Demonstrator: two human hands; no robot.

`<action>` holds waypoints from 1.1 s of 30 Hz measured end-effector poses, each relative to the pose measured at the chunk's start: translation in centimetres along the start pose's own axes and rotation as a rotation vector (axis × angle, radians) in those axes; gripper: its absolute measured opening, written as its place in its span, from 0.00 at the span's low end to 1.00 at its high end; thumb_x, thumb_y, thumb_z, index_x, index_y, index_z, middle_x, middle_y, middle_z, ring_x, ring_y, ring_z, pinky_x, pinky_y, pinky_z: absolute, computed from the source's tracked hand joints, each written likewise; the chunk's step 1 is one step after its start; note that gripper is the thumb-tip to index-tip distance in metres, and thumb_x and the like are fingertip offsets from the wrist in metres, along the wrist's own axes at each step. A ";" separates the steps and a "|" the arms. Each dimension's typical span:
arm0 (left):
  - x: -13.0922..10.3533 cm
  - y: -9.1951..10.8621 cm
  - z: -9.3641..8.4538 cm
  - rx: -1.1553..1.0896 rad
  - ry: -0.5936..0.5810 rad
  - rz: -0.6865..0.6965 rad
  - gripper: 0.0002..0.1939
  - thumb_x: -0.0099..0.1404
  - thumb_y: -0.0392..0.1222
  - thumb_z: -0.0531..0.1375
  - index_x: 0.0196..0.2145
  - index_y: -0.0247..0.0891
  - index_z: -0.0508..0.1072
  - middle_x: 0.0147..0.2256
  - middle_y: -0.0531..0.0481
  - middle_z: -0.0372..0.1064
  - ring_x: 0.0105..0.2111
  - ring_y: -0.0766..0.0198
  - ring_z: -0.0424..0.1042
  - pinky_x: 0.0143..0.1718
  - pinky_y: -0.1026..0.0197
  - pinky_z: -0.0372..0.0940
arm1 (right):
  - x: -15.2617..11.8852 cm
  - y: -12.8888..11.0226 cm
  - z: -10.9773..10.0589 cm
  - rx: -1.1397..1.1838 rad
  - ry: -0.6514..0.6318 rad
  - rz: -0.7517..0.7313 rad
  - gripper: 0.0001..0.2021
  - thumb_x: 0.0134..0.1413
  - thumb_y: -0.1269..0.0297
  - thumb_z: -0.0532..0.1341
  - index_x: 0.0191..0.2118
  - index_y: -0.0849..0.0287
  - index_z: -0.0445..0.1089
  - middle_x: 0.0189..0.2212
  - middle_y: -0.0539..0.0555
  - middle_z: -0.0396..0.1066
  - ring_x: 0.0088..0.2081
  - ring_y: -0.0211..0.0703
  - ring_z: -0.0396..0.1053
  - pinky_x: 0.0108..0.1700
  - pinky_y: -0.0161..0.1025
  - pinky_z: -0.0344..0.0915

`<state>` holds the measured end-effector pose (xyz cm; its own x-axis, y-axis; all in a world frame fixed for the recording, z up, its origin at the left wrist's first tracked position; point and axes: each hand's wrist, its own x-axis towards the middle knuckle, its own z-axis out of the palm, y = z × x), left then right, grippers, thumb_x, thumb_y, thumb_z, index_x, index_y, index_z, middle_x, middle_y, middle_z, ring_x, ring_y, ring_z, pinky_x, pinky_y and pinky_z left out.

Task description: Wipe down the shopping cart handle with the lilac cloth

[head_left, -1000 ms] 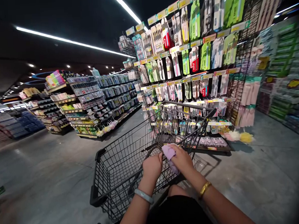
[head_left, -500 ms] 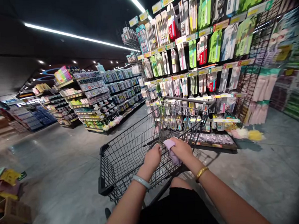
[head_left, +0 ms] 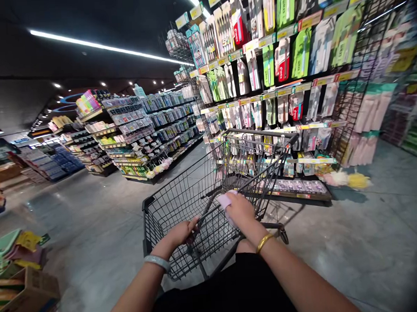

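A dark wire shopping cart stands in front of my knees, its basket side turned toward me. My left hand, a grey-blue bangle on its wrist, is closed on the near top rail of the cart. Farther right along that rail, my right hand is closed on a lilac cloth. The cloth lies against the rail under the fingers, and part of it is hidden by them. A gold bracelet circles the right wrist. The cart's handle is at its far right end.
Beyond the cart rises a rack of hanging toothbrush packs. Stocked shelves run along the left. A cardboard box and a green crate stand at the lower left. Bath puffs hang low at the rack's right end.
My left hand has slid left along the rail, away from the right hand. My right hand has shifted slightly left with the cloth. The view has moved a little.
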<state>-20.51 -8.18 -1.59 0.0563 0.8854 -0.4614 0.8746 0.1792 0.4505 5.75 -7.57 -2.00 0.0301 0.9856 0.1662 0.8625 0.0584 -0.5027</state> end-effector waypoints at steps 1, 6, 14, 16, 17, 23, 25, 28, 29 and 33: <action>0.2 0.2 0.2 0.014 0.017 0.002 0.50 0.60 0.79 0.32 0.38 0.35 0.77 0.28 0.45 0.75 0.29 0.58 0.75 0.32 0.60 0.67 | -0.5 -0.5 0.4 0.002 -0.005 -0.043 0.20 0.58 0.62 0.53 0.56 0.46 0.67 0.43 0.55 0.71 0.39 0.45 0.70 0.36 0.37 0.57; 0.3 1.0 1.8 0.026 0.080 0.025 0.51 0.58 0.81 0.32 0.32 0.35 0.76 0.27 0.43 0.75 0.28 0.55 0.74 0.33 0.58 0.65 | -0.4 0.4 -0.2 0.031 -0.107 -0.074 0.22 0.56 0.62 0.54 0.56 0.42 0.66 0.45 0.52 0.71 0.41 0.44 0.70 0.38 0.36 0.58; -0.4 4.7 5.4 -0.083 0.122 0.023 0.50 0.55 0.82 0.34 0.29 0.35 0.74 0.23 0.44 0.72 0.22 0.57 0.72 0.33 0.56 0.64 | 0.5 2.8 -1.9 0.042 -0.071 0.050 0.21 0.55 0.64 0.53 0.55 0.44 0.68 0.44 0.54 0.70 0.41 0.44 0.70 0.37 0.36 0.57; -0.6 5.4 6.2 -0.152 0.118 0.009 0.49 0.55 0.82 0.35 0.33 0.34 0.74 0.25 0.45 0.72 0.22 0.58 0.71 0.31 0.57 0.63 | 0.4 3.3 -2.2 0.048 -0.069 0.065 0.22 0.55 0.64 0.53 0.56 0.44 0.67 0.44 0.54 0.70 0.41 0.45 0.70 0.36 0.36 0.57; -0.7 5.6 6.6 -0.187 0.114 0.005 0.48 0.56 0.82 0.36 0.35 0.34 0.74 0.27 0.45 0.71 0.23 0.59 0.70 0.30 0.57 0.63 | 0.4 3.5 -2.4 0.052 -0.065 0.071 0.23 0.55 0.65 0.53 0.56 0.43 0.67 0.45 0.54 0.70 0.41 0.45 0.70 0.36 0.36 0.57; -1.6 7.5 8.1 -0.345 0.026 -0.047 0.46 0.57 0.80 0.40 0.45 0.36 0.70 0.35 0.44 0.70 0.26 0.61 0.67 0.23 0.63 0.56 | -2.5 2.3 -2.2 0.005 -0.032 0.043 0.21 0.57 0.65 0.51 0.55 0.45 0.68 0.45 0.57 0.68 0.41 0.47 0.70 0.37 0.38 0.58; -2.2 8.2 8.2 -0.405 -0.009 -0.085 0.45 0.57 0.80 0.41 0.46 0.36 0.70 0.37 0.43 0.70 0.27 0.62 0.67 0.23 0.64 0.54 | -4.2 1.8 -1.5 0.004 -0.047 -0.037 0.22 0.57 0.65 0.52 0.56 0.45 0.68 0.45 0.57 0.68 0.41 0.47 0.70 0.39 0.39 0.59; -3.5 8.4 7.9 -0.529 -0.109 -0.094 0.43 0.57 0.79 0.45 0.48 0.37 0.69 0.42 0.43 0.71 0.31 0.62 0.69 0.25 0.66 0.53 | -5.2 2.4 -1.0 0.069 -0.091 -0.147 0.23 0.57 0.63 0.53 0.58 0.42 0.66 0.48 0.55 0.68 0.43 0.47 0.70 0.42 0.40 0.60; -3.9 8.1 7.6 -0.567 -0.151 -0.082 0.43 0.57 0.79 0.47 0.48 0.38 0.69 0.44 0.43 0.71 0.33 0.61 0.70 0.26 0.65 0.54 | -5.0 2.9 -1.1 0.094 -0.105 -0.153 0.23 0.57 0.63 0.53 0.59 0.41 0.65 0.48 0.54 0.69 0.44 0.46 0.70 0.43 0.39 0.60; -5.7 5.7 5.9 -0.424 -0.275 0.136 0.42 0.57 0.78 0.52 0.49 0.38 0.72 0.48 0.42 0.72 0.43 0.56 0.71 0.41 0.59 0.62 | -3.4 4.3 -2.2 0.123 -0.105 -0.003 0.26 0.55 0.66 0.52 0.59 0.42 0.65 0.48 0.53 0.69 0.46 0.46 0.69 0.43 0.38 0.60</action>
<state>-12.95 -14.72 -0.94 0.3300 0.7775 -0.5353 0.5817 0.2791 0.7641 10.49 -11.00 -2.89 -0.0310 0.9962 0.0814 0.7942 0.0740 -0.6032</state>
